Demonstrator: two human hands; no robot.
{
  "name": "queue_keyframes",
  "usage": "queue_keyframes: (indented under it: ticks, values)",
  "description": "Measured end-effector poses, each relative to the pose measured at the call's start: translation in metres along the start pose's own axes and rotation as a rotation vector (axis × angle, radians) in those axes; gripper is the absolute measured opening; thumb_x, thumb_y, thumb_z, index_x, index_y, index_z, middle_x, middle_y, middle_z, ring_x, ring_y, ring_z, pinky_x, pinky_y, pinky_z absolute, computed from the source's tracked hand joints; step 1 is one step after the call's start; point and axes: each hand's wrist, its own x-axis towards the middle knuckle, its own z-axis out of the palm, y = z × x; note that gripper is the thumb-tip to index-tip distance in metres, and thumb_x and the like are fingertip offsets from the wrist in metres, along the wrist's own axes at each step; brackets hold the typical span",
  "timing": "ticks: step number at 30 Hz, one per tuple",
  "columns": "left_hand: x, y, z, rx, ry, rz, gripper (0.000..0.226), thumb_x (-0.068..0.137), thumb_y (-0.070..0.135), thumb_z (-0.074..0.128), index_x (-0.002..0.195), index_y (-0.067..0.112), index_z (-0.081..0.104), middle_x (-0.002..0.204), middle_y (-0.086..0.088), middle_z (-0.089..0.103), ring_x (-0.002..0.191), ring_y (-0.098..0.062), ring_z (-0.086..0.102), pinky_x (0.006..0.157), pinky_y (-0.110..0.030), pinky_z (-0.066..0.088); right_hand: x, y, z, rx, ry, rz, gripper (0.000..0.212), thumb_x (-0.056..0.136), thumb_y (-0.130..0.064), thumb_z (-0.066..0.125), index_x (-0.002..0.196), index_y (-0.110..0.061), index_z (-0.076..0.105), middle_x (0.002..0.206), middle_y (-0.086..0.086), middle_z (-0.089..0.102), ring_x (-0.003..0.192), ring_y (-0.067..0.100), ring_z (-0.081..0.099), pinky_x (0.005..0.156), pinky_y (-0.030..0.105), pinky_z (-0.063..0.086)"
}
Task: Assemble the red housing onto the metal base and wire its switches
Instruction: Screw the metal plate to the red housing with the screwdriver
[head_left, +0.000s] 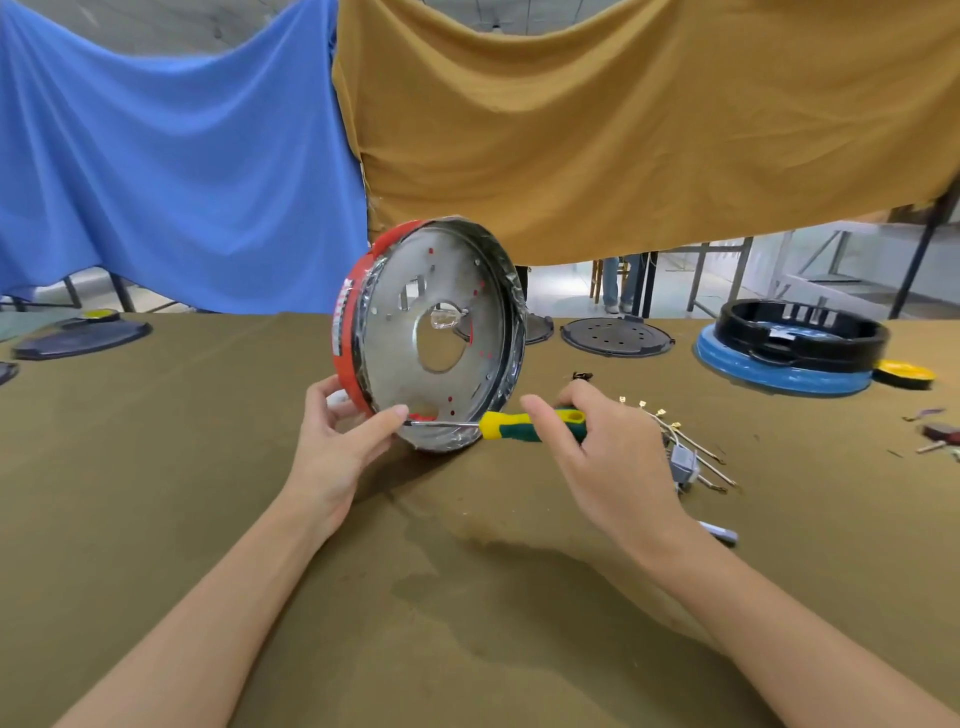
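Observation:
The red housing (349, 347) stands on its edge on the table with the round metal base (415, 332) fitted in it, the base's shiny face turned toward me. My left hand (340, 436) grips the lower left rim, thumb on the metal face. My right hand (597, 447) holds a yellow-and-green screwdriver (511, 425) level, its tip reaching the base's bottom edge near my left thumb. A bundle of wires with brass terminals and a grey switch (685, 452) lies just right of my right hand.
The table has an olive cloth (467, 597). A black ring on a blue housing (789, 348) sits at the right, a dark round plate (615, 336) behind, another dark plate (83, 338) far left. A marker (719, 532) lies by my right wrist. Blue and ochre cloths hang behind.

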Motion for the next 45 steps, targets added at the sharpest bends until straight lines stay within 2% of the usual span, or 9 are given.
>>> queue_keyframes:
  ticks: [3,7,11,15,21,26,31,37,45]
  values:
    - [0.0012,0.0031,-0.0025,-0.122,0.025,-0.042,0.052,0.078,0.004,0.078,0.118,0.02,0.049,0.107,-0.009,0.074,0.096,-0.022,0.074,0.082,-0.038,0.062,-0.0019,-0.0024,-0.0004,0.184,-0.111,0.002,0.014,0.095,-0.032,0.062,0.093,-0.02,0.056,0.072,-0.01,0.049,0.061,0.008,0.045,0.056,0.016,0.032]
    - [0.0034,0.0049,-0.0042,-0.219,0.046,-0.092,0.052,0.078,0.002,0.076,0.118,0.016,0.046,0.111,-0.012,0.073,0.096,-0.022,0.074,0.079,-0.037,0.062,0.0008,-0.0052,-0.0027,0.229,-0.195,-0.081,0.015,0.092,-0.015,0.066,0.103,-0.018,0.056,0.09,-0.004,0.049,0.069,0.011,0.047,0.06,0.012,0.036]
    - [0.0024,0.0032,-0.0032,-0.147,0.002,-0.052,0.053,0.077,0.003,0.077,0.119,0.018,0.048,0.098,-0.004,0.076,0.096,-0.022,0.074,0.082,-0.037,0.062,0.0017,-0.0039,-0.0031,0.116,-0.093,-0.02,0.015,0.092,-0.031,0.067,0.091,-0.017,0.064,0.071,-0.007,0.056,0.062,0.009,0.048,0.057,0.017,0.032]
    - [0.0012,0.0031,-0.0029,-0.084,-0.034,-0.03,0.059,0.073,0.007,0.08,0.122,0.02,0.049,0.116,-0.012,0.07,0.105,-0.026,0.071,0.088,-0.042,0.058,-0.002,-0.0028,0.0007,0.076,-0.05,0.078,0.034,0.092,-0.043,0.061,0.075,-0.014,0.06,0.047,-0.007,0.044,0.049,0.018,0.042,0.053,0.032,0.033]
    - [0.003,0.0063,-0.0032,-0.23,0.014,-0.075,0.062,0.067,0.008,0.079,0.119,0.015,0.047,0.103,-0.009,0.076,0.094,-0.021,0.075,0.07,-0.03,0.061,-0.0011,-0.0086,-0.0042,0.227,-0.188,-0.076,0.022,0.091,-0.017,0.065,0.109,-0.021,0.052,0.1,-0.005,0.048,0.076,0.012,0.05,0.062,0.011,0.038]
    - [0.005,0.0029,-0.0046,-0.185,0.002,-0.066,0.051,0.079,0.001,0.075,0.119,0.017,0.047,0.098,-0.005,0.076,0.094,-0.022,0.075,0.071,-0.029,0.06,0.0009,-0.0079,-0.0042,0.113,-0.039,-0.078,0.018,0.086,-0.027,0.074,0.098,-0.016,0.066,0.085,-0.004,0.06,0.072,0.009,0.053,0.063,0.014,0.039]
    - [0.0045,0.0008,-0.0034,-0.139,-0.024,-0.025,0.053,0.077,0.003,0.076,0.119,0.02,0.048,0.097,-0.003,0.076,0.092,-0.021,0.074,0.071,-0.029,0.06,-0.0052,-0.0092,0.0041,-0.061,-0.056,0.0,0.034,0.094,-0.043,0.058,0.078,-0.014,0.062,0.05,0.0,0.051,0.05,0.022,0.048,0.053,0.034,0.038]
    - [0.0051,0.0017,-0.0046,-0.203,0.014,-0.048,0.05,0.082,-0.003,0.073,0.12,0.016,0.046,0.097,-0.005,0.077,0.093,-0.021,0.075,0.069,-0.03,0.06,-0.001,-0.0098,-0.0038,0.208,-0.173,-0.01,0.017,0.089,-0.021,0.068,0.1,-0.02,0.055,0.092,-0.005,0.051,0.076,0.004,0.05,0.063,0.01,0.037]
    - [0.0069,-0.0015,-0.0036,-0.13,-0.005,-0.031,0.05,0.082,0.0,0.075,0.118,0.02,0.048,0.095,0.0,0.077,0.096,-0.022,0.074,0.073,-0.03,0.061,-0.0017,-0.0079,-0.0023,0.108,-0.094,0.022,0.019,0.091,-0.034,0.068,0.086,-0.016,0.064,0.073,-0.007,0.059,0.066,0.009,0.051,0.06,0.023,0.034]
